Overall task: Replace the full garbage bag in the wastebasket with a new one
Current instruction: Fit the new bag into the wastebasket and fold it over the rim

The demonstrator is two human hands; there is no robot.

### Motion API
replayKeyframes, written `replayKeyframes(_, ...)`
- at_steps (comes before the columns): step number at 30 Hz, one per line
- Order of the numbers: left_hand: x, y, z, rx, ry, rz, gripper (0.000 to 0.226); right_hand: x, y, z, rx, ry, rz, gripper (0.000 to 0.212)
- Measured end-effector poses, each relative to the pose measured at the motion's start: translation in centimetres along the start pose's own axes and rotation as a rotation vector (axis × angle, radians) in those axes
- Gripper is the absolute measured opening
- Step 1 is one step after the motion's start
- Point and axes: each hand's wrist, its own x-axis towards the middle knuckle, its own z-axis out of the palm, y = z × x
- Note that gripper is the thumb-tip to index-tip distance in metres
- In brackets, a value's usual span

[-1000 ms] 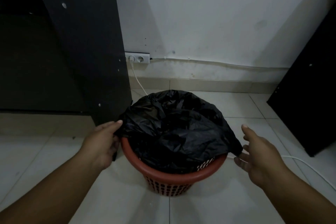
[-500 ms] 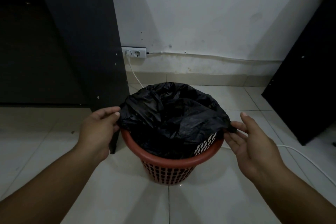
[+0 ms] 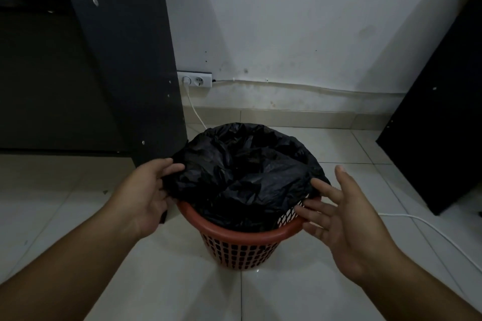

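Black crinkled plastic garbage bag (image 3: 242, 172) in red perforated plastic wastebasket (image 3: 242, 250) | edge pinched by left hand (image 3: 146, 195) | right hand (image 3: 344, 219) spread | tearing risked if yanked one-sidedly

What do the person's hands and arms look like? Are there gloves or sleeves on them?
No gloves, no sleeves. The left hand and the right hand are bare, with no rings showing. The left forearm and the right forearm are bare too, down to the picture's edge, with no watch or bracelet. The light is dim, so tiny marks could be missed.
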Motion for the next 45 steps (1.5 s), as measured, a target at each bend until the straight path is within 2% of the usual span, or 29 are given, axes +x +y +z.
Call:
replayKeyframes(4,-0.7,-0.2,0.9,0.026,-0.032,0.095,0.027,0.4,-0.4,0.6,-0.057,-0.075,-0.038,0.068)
replayKeyframes(7,-1.2,-0.7,1.4,0.030,-0.050,0.172,0.022,1.1,-0.1,0.8,-0.138,-0.073,-0.055,0.081)
replayKeyframes(9,-1.4,-1.1,1.5,0.050,-0.037,0.219,0.020,1.7,0.0,0.8,-0.127,-0.058,-0.047,0.080)
replayKeyframes(13,-0.8,-2.5,1.6,-0.057,-0.036,0.231,0.018,2.6,0.9,0.6,0.059,0.052,-0.086,0.062)
replayKeyframes(17,0.5,-2.3,1.4,-0.311,-0.069,0.244,0.018,3.5,0.8,1.0,0.351,0.089,-0.160,0.061)
replayKeyframes(21,1.4,-1.5,0.9,-0.272,-0.063,0.267,0.017,5.2,-0.5,0.6,0.512,0.098,-0.162,0.063)
replayKeyframes(25,2.3,-1.7,-0.1,-0.144,-0.064,0.172,0.020,5.9,-0.3,-0.5,0.461,0.125,-0.092,0.059)
replayKeyframes(29,2.4,-2.6,-0.5,0.031,-0.130,0.046,0.042,5.9,0.4,-1.0,0.286,0.127,-0.058,0.051)
replayKeyframes(35,2.7,-4.7,-0.8,-0.086,0.018,0.112,0.040,5.9,3.0,-1.4,0.188,0.144,0.061,0.053)
replayKeyframes(37,3.0,-5.2,-1.0,-0.135,0.061,0.083,0.042,6.1,3.5,-1.4,0.189,0.145,0.069,0.054)
replayKeyframes(42,3.9,-5.6,-1.4,-0.042,0.085,-0.019,0.053,6.6,3.7,-1.5,0.115,0.101,0.135,0.051)
replayKeyframes(45,5.1,-4.4,-1.6,-0.017,0.128,-0.017,0.054,8.3,2.9,-2.2,0.078,0.119,0.135,0.060)
